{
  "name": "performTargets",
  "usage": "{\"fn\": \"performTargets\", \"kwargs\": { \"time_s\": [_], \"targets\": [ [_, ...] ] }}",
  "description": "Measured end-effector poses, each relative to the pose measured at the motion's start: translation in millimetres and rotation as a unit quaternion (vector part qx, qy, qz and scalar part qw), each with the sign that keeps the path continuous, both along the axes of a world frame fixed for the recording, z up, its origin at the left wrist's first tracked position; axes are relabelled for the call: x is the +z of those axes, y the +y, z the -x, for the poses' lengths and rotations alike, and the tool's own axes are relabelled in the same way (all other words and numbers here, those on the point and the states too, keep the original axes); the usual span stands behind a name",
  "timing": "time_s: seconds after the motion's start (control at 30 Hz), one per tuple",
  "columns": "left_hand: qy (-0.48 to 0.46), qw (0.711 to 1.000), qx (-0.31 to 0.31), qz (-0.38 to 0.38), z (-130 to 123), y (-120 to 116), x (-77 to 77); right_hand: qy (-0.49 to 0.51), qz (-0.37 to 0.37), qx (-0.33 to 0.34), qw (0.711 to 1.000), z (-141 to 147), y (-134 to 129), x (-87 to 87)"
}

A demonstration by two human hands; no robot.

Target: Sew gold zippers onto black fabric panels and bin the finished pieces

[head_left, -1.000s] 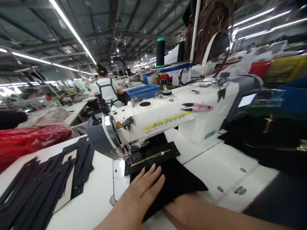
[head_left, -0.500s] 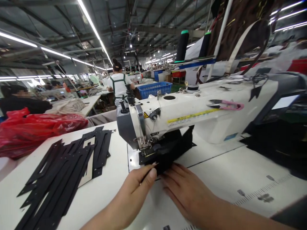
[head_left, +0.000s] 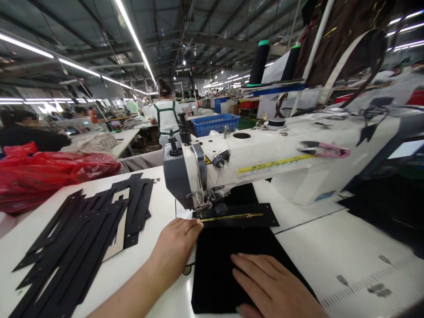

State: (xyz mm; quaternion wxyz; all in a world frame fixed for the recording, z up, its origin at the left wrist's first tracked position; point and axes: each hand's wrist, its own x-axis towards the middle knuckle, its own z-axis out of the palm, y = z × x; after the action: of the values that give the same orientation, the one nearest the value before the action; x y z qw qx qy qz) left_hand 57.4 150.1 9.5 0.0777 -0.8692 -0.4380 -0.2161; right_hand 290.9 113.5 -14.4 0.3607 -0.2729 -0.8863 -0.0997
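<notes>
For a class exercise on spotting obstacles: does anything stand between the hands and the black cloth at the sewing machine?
Nothing visible does. The right hand lies over the cloth, and the left hand is beside it, at the left end of the zip. The snips lie up on the machine, out of the way.

Black cloth point(head_left: 220, 263) flattened again, gold zipper point(head_left: 232, 217) re-exposed

Black cloth point(head_left: 213, 269) under my right hand point(head_left: 271, 282): matt, smooth-looking. Zip point(head_left: 232, 217) by my left hand point(head_left: 177, 245): gold-toned, metallic, shiny. Sewing machine point(head_left: 281, 137): smooth painted-looking casing, soft sheen. My tabletop point(head_left: 157, 207): smooth, faint gloss. Red bag point(head_left: 59, 170) beyond: thin plastic, crinkled, glossy. Blue basket point(head_left: 215, 126): plastic.
</notes>
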Motion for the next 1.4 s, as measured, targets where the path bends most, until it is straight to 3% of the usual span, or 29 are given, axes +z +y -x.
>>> {"fn": "performTargets", "kwargs": {
  "time_s": [0.17,0.37,0.5,0.63,0.8,0.93,1.1,1.23,1.4],
  "targets": [
    [-0.037,0.996,0.079,0.024,-2,4,5.9,-0.067,0.071,-0.045,0.994,28,23,12.1],
    [-0.089,0.988,0.115,0.058,-4,5,7.8,-0.189,0.198,-0.123,0.954,63,57,40.6],
    [-0.121,0.982,0.125,0.076,-3,7,5.7,-0.205,0.201,-0.088,0.954,64,63,35.1],
    [-0.068,0.994,0.081,0.007,0,9,4.1,-0.182,0.213,-0.035,0.959,58,64,24.4],
    [-0.030,0.999,0.035,-0.001,-1,5,6.0,-0.194,0.150,0.019,0.969,55,68,13.7],
    [-0.040,0.999,0.021,-0.007,-5,-1,0.5,-0.199,0.129,0.026,0.971,53,70,11.1],
    [-0.031,0.998,0.053,-0.032,-10,-6,-12.1,-0.192,0.143,0.023,0.971,49,68,16.7],
    [0.005,0.998,0.051,-0.036,-10,-6,-14.8,-0.182,0.155,-0.048,0.970,36,65,18.5],
    [-0.005,0.997,0.042,-0.062,-9,-4,-11.8,-0.179,0.096,-0.186,0.961,-6,67,13.5]
  ]
}}
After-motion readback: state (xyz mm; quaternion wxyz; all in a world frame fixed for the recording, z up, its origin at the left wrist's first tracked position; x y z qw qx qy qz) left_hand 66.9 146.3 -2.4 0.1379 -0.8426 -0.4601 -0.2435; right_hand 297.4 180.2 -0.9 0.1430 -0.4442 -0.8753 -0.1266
